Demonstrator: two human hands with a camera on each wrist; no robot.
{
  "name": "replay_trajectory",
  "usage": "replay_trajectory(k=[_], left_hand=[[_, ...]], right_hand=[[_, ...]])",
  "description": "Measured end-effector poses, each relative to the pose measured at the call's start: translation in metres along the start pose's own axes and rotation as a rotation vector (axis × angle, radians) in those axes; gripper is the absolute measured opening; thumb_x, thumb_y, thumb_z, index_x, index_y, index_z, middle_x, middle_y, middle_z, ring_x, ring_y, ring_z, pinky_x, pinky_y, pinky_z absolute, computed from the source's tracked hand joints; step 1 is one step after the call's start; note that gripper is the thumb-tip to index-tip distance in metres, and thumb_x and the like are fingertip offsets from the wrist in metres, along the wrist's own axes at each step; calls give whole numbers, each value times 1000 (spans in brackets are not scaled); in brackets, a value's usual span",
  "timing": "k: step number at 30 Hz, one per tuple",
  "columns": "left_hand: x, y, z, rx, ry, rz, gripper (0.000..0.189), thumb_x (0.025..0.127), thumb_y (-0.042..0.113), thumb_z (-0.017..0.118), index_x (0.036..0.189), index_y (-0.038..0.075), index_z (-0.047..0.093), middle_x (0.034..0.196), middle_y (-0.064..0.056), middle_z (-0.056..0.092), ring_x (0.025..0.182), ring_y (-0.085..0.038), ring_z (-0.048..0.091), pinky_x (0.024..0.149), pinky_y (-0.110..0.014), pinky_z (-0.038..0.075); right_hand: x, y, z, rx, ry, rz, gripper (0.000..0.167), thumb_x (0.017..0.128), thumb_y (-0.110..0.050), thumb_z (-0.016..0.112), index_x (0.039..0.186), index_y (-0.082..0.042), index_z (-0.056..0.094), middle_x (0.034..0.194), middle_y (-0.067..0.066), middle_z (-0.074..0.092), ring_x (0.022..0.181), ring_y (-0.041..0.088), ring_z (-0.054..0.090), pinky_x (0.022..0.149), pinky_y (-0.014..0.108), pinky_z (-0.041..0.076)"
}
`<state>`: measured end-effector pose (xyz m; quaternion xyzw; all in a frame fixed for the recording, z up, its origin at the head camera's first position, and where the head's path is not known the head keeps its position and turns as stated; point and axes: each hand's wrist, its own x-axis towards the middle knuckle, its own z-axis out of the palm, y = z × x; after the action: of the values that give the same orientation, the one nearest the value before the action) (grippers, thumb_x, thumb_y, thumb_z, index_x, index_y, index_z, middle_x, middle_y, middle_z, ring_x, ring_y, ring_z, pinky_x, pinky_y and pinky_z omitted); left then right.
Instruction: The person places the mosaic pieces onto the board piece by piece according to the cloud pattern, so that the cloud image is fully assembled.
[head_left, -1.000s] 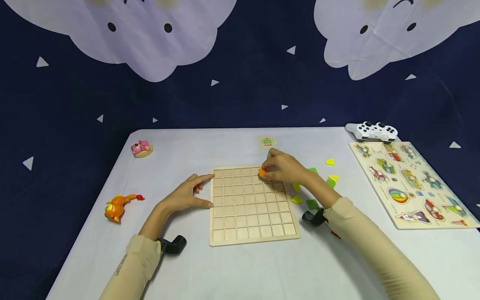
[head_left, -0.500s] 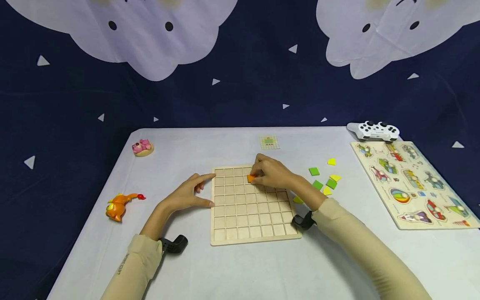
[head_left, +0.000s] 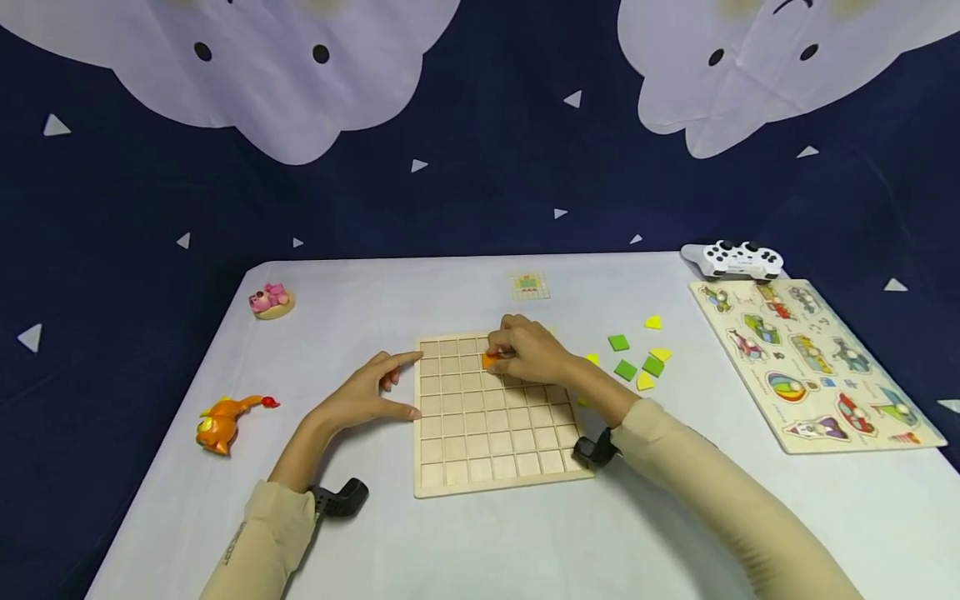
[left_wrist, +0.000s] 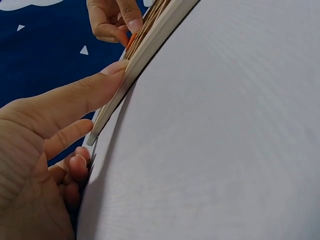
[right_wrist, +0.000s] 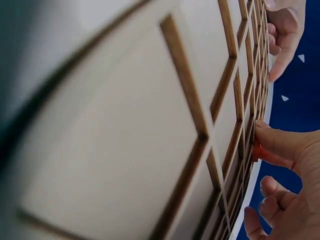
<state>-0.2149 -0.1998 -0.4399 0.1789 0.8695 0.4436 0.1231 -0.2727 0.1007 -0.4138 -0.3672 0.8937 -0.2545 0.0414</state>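
A square wooden grid board (head_left: 457, 451) with raised dividers lies mid-table. My right hand (head_left: 528, 352) is over its upper part, pinching a small orange tile (head_left: 488, 361) between thumb and fingers. The right wrist view shows the orange tile (right_wrist: 256, 150) close against the grid, partly hidden by the thumb. At the board's left edge is my left hand (head_left: 363, 394), its thumb and index finger stretched out and spread, their tips at the rim. In the left wrist view the thumb (left_wrist: 82, 95) lies on the board's frame while the other fingers curl loosely.
Green tiles (head_left: 626, 371) and yellow pieces (head_left: 653, 322) lie scattered right of the board. Behind it is a small pattern card (head_left: 530, 286). A picture puzzle board (head_left: 817, 367) and a white game controller (head_left: 733, 261) occupy the right; an orange figurine (head_left: 219, 427) and a pink one (head_left: 271, 300) the left.
My right hand has moved left across the board's upper part with the orange tile, most of it in the first half second. The left hand has stayed at the left edge.
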Motion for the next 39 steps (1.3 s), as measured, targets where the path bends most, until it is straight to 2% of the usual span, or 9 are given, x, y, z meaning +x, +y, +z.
replay_trajectory(k=[6, 10, 15, 18, 21, 27, 32, 35, 39], left_hand=[[-2, 2, 1, -6, 11, -3, 91, 70, 22, 90, 148, 8, 46, 92, -6, 37, 86, -21, 36, 76, -36, 33], [-1, 1, 3, -16, 10, -14, 91, 70, 22, 90, 148, 9, 46, 93, -5, 37, 87, -21, 36, 77, -36, 33], [-4, -2, 4, -20, 15, -4, 89, 71, 22, 89, 147, 7, 46, 93, -6, 37, 86, -21, 35, 76, -35, 32], [-5, -2, 3, -23, 23, -8, 89, 71, 20, 90, 147, 7, 47, 92, -7, 37, 86, -21, 35, 77, -36, 32], [-5, -1, 2, -13, 23, -19, 89, 71, 22, 90, 148, 9, 47, 93, -6, 37, 87, -21, 36, 77, -36, 32], [-2, 2, 4, -2, 7, -2, 89, 72, 24, 89, 149, 10, 46, 93, -5, 37, 87, -21, 36, 78, -36, 33], [-2, 1, 2, 18, 12, 0, 89, 72, 24, 89, 148, 10, 46, 93, -5, 37, 87, -20, 36, 77, -34, 34], [-2, 1, 2, 18, 17, 1, 88, 72, 24, 89, 148, 10, 46, 93, -6, 37, 86, -20, 36, 77, -35, 33], [-2, 0, 3, 2, 12, 6, 88, 73, 22, 89, 148, 9, 46, 93, -7, 37, 86, -21, 35, 77, -37, 32]], right_hand=[[-2, -3, 4, -101, 37, -12, 13, 89, -25, 75, 94, -13, 75, 88, 3, 53, 78, 17, 40, 72, 32, 31], [-9, -5, 5, -187, 47, -8, 19, 91, -30, 73, 99, -13, 76, 90, 3, 56, 80, 17, 44, 72, 32, 34], [-16, -10, 2, -265, -8, 18, 34, 93, -36, 69, 117, -12, 75, 93, 1, 57, 81, 17, 45, 74, 33, 34], [-18, -12, -1, -256, -65, 46, 41, 93, -39, 67, 127, -16, 68, 94, 1, 56, 79, 16, 41, 74, 33, 31], [-19, -13, -5, -225, -83, 58, 42, 94, -39, 67, 129, -16, 66, 92, 1, 56, 77, 16, 38, 72, 32, 29], [-18, -11, -13, -186, -39, 34, 38, 94, -36, 67, 124, -14, 70, 88, 2, 54, 76, 17, 39, 72, 34, 30], [-21, -3, -24, -146, 48, 7, 36, 92, -28, 71, 124, -11, 70, 89, 8, 57, 77, 17, 42, 75, 36, 33], [-29, 5, -37, -114, 95, 36, 34, 89, -21, 74, 120, -8, 72, 89, 11, 57, 77, 19, 42, 74, 36, 34], [-47, 21, -53, -96, 104, 131, 32, 87, -18, 76, 116, -5, 74, 92, 14, 56, 80, 22, 44, 72, 35, 37]])
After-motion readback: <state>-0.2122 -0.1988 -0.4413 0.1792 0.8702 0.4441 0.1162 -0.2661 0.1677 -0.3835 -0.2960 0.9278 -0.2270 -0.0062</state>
